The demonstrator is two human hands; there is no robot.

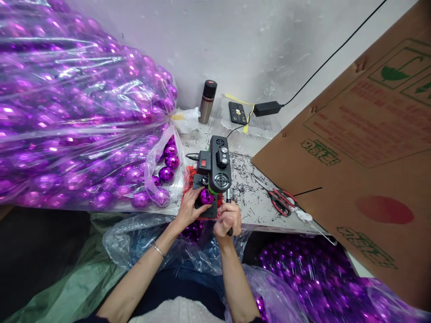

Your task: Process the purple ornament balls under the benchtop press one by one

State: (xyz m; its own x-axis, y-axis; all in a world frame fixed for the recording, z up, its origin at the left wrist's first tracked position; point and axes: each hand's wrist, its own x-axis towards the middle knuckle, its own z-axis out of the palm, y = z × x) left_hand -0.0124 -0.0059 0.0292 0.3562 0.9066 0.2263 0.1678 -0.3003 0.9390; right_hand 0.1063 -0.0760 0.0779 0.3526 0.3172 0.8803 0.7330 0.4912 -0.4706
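Note:
A shiny purple ball (206, 196) sits on the dark base of a small black bench machine (220, 163). My left hand (191, 205) grips the ball between thumb and fingers, under the machine's head. On the machine's right side, my right hand (228, 220) is wrapped around a black-handled lever (229, 231). A red switch box is fixed to the machine's left side. Left of the machine, several more purple balls (166, 174) lie in the open mouth of a clear plastic bag (150, 175).
A huge bag of purple balls (84, 112) fills the left. Behind stand a flask (206, 102), a phone (237, 112) and a power adapter (267, 108). Red-handled scissors (282, 201) lie by a large cardboard box (357, 148). Black scraps litter the table. Another purple bag (310, 273) is below.

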